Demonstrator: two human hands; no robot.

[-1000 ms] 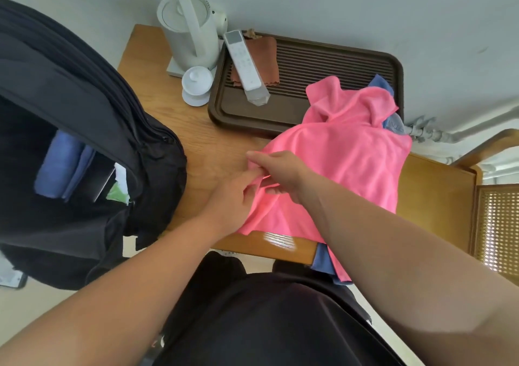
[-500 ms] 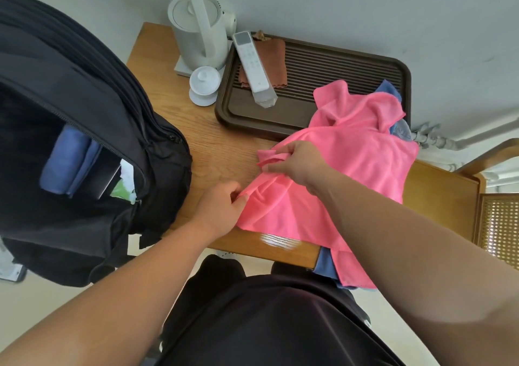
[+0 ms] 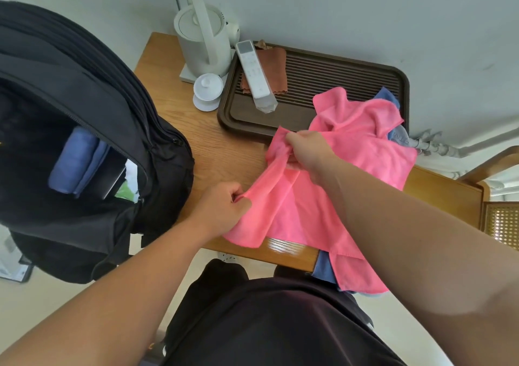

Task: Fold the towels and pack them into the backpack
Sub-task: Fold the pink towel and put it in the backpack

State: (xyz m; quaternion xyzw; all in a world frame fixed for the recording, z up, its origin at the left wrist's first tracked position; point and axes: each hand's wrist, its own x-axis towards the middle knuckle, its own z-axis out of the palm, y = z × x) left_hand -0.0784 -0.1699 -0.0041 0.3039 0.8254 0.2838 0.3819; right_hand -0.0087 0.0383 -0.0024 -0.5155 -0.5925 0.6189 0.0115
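The pink towel (image 3: 365, 152) lies crumpled on the right of the wooden table (image 3: 219, 146), its far part over the dark tray (image 3: 323, 65), its near edge hanging off. The left hand (image 3: 224, 208) pinches its near-left edge and the right hand (image 3: 309, 149) pinches a bunched corner farther back, cloth stretched between them. The open black backpack (image 3: 84, 225) stands left, a folded blue towel (image 3: 75, 160) inside.
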